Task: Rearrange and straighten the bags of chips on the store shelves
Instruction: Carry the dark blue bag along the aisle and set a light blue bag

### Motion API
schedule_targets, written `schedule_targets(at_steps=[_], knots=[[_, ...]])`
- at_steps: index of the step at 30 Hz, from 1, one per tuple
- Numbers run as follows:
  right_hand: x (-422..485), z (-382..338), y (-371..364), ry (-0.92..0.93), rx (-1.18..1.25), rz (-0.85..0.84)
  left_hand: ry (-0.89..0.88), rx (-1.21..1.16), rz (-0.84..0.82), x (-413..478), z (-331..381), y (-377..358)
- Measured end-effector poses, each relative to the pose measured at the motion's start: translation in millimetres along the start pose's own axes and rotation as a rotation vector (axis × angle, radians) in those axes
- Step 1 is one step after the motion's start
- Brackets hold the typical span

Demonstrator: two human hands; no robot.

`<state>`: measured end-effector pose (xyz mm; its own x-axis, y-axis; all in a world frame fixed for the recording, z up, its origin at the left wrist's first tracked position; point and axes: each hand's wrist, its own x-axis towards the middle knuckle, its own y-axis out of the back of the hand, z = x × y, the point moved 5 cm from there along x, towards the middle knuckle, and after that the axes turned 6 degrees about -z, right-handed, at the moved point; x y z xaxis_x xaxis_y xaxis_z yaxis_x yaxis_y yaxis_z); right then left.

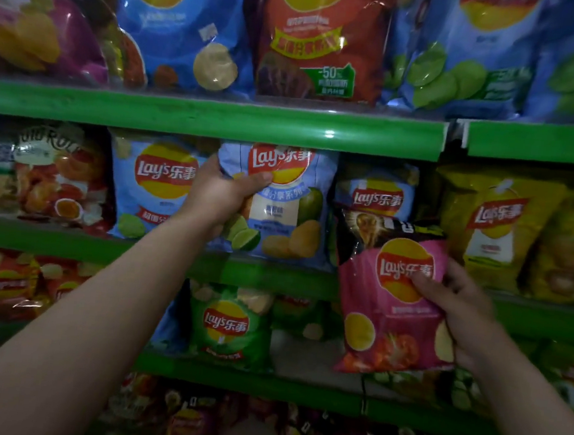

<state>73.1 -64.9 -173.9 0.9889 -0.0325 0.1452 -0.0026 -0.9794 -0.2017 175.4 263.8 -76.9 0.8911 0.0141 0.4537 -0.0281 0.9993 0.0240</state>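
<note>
The left hand [222,191] clasps the lime bag [289,214] at its upper left edge, thumb across the front just under the logo and fingers out of sight behind. This bag stands upright on the middle shelf [54,238], its top tucked just under the green rail [217,119].

The right hand [460,310] grasps a pink bag [381,314] by its right edge, thumb on the logo. That bag hangs in the air, down and to the right of the lime bag, in front of the shelves and slightly tilted.

The pink bag hides the lower half of one dark bag [370,230], just right of the lime bag. Behind the dark one is a small blue bag [376,193] (possibly the same flavour, though the print is too dim to tell). A third pale blue bag [157,186] touches the lime bag's left side. Two yellow bags [497,230] stand further right.

One green bag [229,326] stands directly below the lime bag. Above it, over the rail, five large bags are lined up, the red bag [320,38] straight overhead.
</note>
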Motion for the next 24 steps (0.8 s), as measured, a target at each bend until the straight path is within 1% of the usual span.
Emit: schedule_targets(at_steps=[4,8,13,15,18,22,24], knots=[[1.0,13.2,-5.7,-0.015,0.041,-0.055,-0.028,0.037,0.029,1.1,-12.2,0.8],[3.6,21.2,-18.5,-0.042,0.063,-0.126,-0.028,0.086,0.021,2.0,-21.2,9.9],[1.7,22.0,-28.1,-0.063,0.048,-0.133,-0.040,0.149,0.109,5.1,-27.7,26.8],[0.1,20.4,-30.2,-0.065,0.029,-0.123,0.004,0.165,0.113,9.4,-35.2,21.3],[0.2,18.9,-31.9,-0.054,0.019,-0.113,0.044,0.155,0.051,16.9,-41.2,2.2],[1.2,22.3,-32.5,-0.044,0.026,-0.118,0.075,0.129,-0.104,21.2,-44.1,-13.5],[1.9,28.3,-34.9,-0.058,0.019,-0.140,0.128,0.123,-0.112,17.0,-48.9,-12.5]])
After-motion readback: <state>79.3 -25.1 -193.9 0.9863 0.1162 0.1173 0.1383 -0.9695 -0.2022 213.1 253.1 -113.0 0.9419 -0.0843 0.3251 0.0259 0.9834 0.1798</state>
